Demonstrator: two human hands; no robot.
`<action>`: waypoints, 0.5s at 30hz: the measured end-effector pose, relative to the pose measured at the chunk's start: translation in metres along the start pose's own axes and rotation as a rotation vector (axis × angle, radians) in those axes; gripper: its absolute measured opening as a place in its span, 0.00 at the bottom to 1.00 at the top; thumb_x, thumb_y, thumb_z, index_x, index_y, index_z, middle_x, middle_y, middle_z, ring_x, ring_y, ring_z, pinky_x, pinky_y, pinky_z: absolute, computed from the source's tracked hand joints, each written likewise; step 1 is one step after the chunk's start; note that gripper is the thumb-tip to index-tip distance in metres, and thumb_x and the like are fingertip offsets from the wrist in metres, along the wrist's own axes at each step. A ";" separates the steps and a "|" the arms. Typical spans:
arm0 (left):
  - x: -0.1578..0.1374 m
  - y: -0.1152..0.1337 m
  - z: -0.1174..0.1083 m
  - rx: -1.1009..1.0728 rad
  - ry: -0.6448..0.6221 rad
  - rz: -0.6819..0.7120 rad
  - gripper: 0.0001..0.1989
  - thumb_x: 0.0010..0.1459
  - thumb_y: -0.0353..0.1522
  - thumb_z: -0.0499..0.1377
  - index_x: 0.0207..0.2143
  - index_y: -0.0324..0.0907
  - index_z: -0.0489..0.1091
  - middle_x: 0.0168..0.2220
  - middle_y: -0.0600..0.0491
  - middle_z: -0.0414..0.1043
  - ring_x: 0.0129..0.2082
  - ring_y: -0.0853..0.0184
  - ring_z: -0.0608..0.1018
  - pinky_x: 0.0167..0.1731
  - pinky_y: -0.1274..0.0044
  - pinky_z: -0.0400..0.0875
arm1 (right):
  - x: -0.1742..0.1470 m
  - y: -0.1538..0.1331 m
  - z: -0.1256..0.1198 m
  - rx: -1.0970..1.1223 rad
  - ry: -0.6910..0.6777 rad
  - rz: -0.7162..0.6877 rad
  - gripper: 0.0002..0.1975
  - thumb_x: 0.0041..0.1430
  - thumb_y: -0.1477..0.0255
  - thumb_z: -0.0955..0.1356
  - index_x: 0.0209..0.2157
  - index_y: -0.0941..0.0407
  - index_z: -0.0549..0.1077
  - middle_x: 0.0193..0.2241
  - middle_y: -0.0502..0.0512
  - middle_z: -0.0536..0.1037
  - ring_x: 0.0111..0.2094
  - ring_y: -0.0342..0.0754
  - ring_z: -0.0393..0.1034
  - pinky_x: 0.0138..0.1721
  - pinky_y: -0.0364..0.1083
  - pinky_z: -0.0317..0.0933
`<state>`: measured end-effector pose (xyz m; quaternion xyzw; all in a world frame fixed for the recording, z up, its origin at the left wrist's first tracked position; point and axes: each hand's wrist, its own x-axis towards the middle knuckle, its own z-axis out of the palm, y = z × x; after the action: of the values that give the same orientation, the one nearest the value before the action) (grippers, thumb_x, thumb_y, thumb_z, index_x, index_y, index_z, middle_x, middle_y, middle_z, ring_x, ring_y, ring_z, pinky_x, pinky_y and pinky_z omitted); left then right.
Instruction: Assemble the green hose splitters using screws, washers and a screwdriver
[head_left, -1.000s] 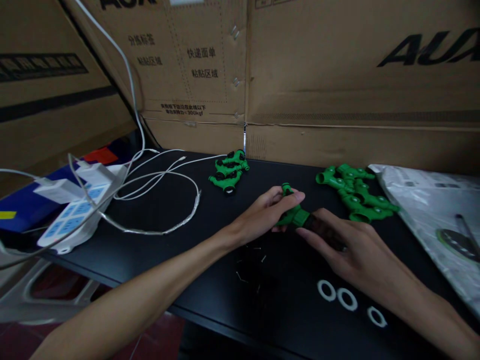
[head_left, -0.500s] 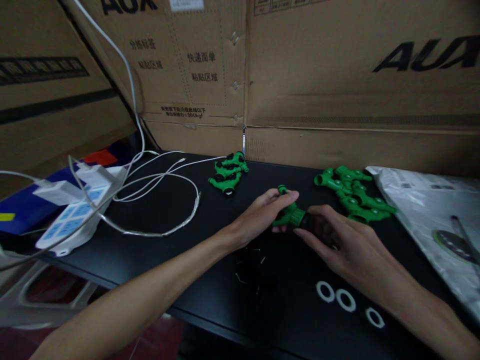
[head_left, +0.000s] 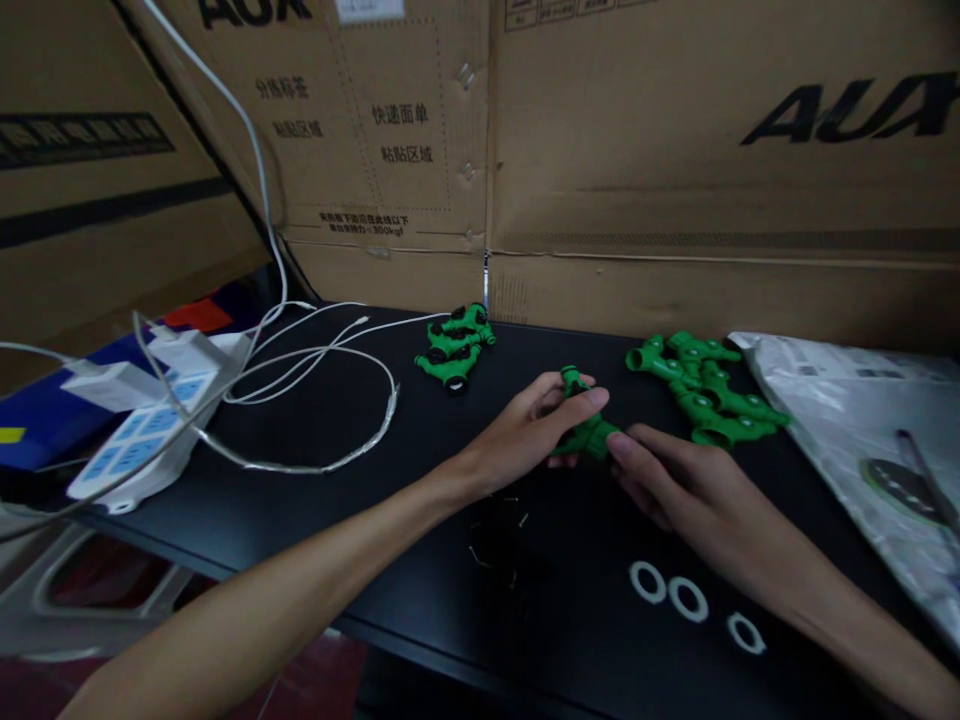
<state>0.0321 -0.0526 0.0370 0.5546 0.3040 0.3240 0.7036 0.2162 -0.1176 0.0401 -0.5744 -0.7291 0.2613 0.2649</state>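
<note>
My left hand [head_left: 544,415] is closed around a green plastic hose splitter [head_left: 592,437], its narrow ringed outlet [head_left: 571,375] poking up past the thumb. My right hand [head_left: 667,470] pinches the splitter's wider right end between thumb and fingers; the black collar there is hidden by the fingers and shadow. Below the hands lie several black parts [head_left: 495,535], hard to make out against the dark table. Three white ring washers [head_left: 688,599] are in a row near my right forearm.
Green splitters with black fittings [head_left: 454,345] sit at the back centre. More green splitters [head_left: 701,385] are piled at right beside a plastic bag [head_left: 862,430]. White cables [head_left: 330,352] and a power strip [head_left: 154,425] occupy the left. Cardboard boxes [head_left: 600,220] stand behind the table [head_left: 315,515].
My right hand has turned, its thumb now pressing against the splitter's end, and the black collar seen there before is covered. The left hand keeps its hold with a slight tilt.
</note>
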 end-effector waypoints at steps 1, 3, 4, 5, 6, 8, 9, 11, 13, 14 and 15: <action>0.001 -0.001 -0.001 -0.004 -0.003 -0.003 0.24 0.63 0.48 0.60 0.53 0.41 0.65 0.33 0.57 0.66 0.25 0.75 0.69 0.24 0.80 0.61 | 0.001 0.001 0.000 -0.006 -0.005 0.004 0.26 0.72 0.51 0.56 0.27 0.54 0.66 0.18 0.46 0.65 0.18 0.41 0.60 0.20 0.43 0.53; 0.003 -0.003 -0.003 -0.019 0.000 -0.019 0.24 0.64 0.49 0.59 0.52 0.41 0.66 0.32 0.57 0.66 0.25 0.75 0.69 0.25 0.81 0.61 | 0.002 0.003 0.000 -0.070 0.047 -0.053 0.22 0.71 0.51 0.59 0.33 0.54 0.68 0.19 0.46 0.68 0.19 0.41 0.62 0.21 0.43 0.55; 0.004 -0.004 -0.004 -0.026 0.009 -0.033 0.23 0.64 0.49 0.59 0.51 0.41 0.66 0.32 0.57 0.65 0.25 0.75 0.70 0.25 0.81 0.61 | 0.002 0.004 0.000 -0.111 0.088 -0.098 0.20 0.70 0.52 0.61 0.36 0.54 0.69 0.21 0.46 0.69 0.20 0.42 0.63 0.22 0.43 0.56; 0.004 -0.004 -0.004 -0.029 0.017 -0.049 0.22 0.64 0.49 0.58 0.50 0.41 0.66 0.32 0.57 0.65 0.25 0.75 0.70 0.25 0.81 0.61 | 0.003 0.004 0.000 -0.147 0.121 -0.143 0.18 0.69 0.53 0.63 0.38 0.54 0.69 0.23 0.47 0.70 0.21 0.42 0.64 0.24 0.43 0.57; 0.005 -0.004 -0.004 -0.028 0.024 -0.063 0.21 0.64 0.48 0.58 0.49 0.41 0.66 0.32 0.58 0.65 0.25 0.75 0.70 0.24 0.81 0.61 | 0.003 0.004 0.000 -0.173 0.145 -0.183 0.17 0.69 0.54 0.65 0.39 0.54 0.69 0.24 0.48 0.71 0.22 0.42 0.65 0.25 0.43 0.58; 0.005 -0.003 -0.004 -0.017 0.030 -0.079 0.20 0.64 0.48 0.58 0.48 0.42 0.67 0.31 0.58 0.65 0.25 0.76 0.70 0.24 0.81 0.61 | 0.002 0.003 0.000 -0.187 0.142 -0.222 0.14 0.69 0.57 0.65 0.39 0.54 0.69 0.25 0.49 0.72 0.23 0.43 0.66 0.26 0.44 0.59; 0.004 -0.002 -0.003 -0.011 0.032 -0.079 0.20 0.65 0.47 0.58 0.49 0.42 0.67 0.31 0.58 0.65 0.24 0.76 0.70 0.24 0.81 0.61 | 0.002 0.003 0.000 -0.174 0.128 -0.224 0.13 0.69 0.58 0.65 0.39 0.54 0.69 0.25 0.48 0.72 0.23 0.43 0.66 0.26 0.44 0.59; 0.003 -0.001 -0.002 0.003 0.032 -0.066 0.21 0.65 0.47 0.58 0.50 0.41 0.66 0.31 0.58 0.65 0.24 0.76 0.69 0.24 0.81 0.61 | 0.002 0.000 -0.001 -0.125 0.096 -0.199 0.13 0.70 0.59 0.65 0.38 0.54 0.69 0.24 0.48 0.72 0.23 0.43 0.66 0.26 0.43 0.59; 0.002 0.000 -0.002 0.016 0.029 -0.038 0.23 0.64 0.48 0.58 0.52 0.41 0.66 0.31 0.58 0.65 0.24 0.75 0.70 0.24 0.81 0.61 | 0.001 -0.003 -0.002 -0.055 0.069 -0.149 0.14 0.70 0.58 0.65 0.37 0.54 0.69 0.24 0.47 0.72 0.23 0.42 0.65 0.26 0.43 0.58; 0.002 0.000 -0.001 0.023 0.029 -0.023 0.23 0.64 0.47 0.59 0.53 0.41 0.65 0.31 0.58 0.65 0.25 0.75 0.70 0.24 0.81 0.61 | 0.002 -0.004 -0.002 -0.011 0.059 -0.119 0.15 0.70 0.57 0.64 0.36 0.54 0.69 0.24 0.47 0.71 0.23 0.42 0.65 0.26 0.43 0.58; 0.001 0.001 -0.001 0.031 0.029 -0.011 0.24 0.64 0.47 0.58 0.54 0.41 0.65 0.32 0.58 0.65 0.25 0.75 0.70 0.24 0.81 0.61 | 0.002 -0.005 -0.003 0.040 0.042 -0.084 0.16 0.69 0.56 0.64 0.35 0.54 0.68 0.23 0.47 0.70 0.23 0.42 0.65 0.25 0.42 0.58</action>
<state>0.0318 -0.0511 0.0377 0.5590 0.3222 0.3236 0.6921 0.2142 -0.1169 0.0457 -0.5432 -0.7415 0.2525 0.3022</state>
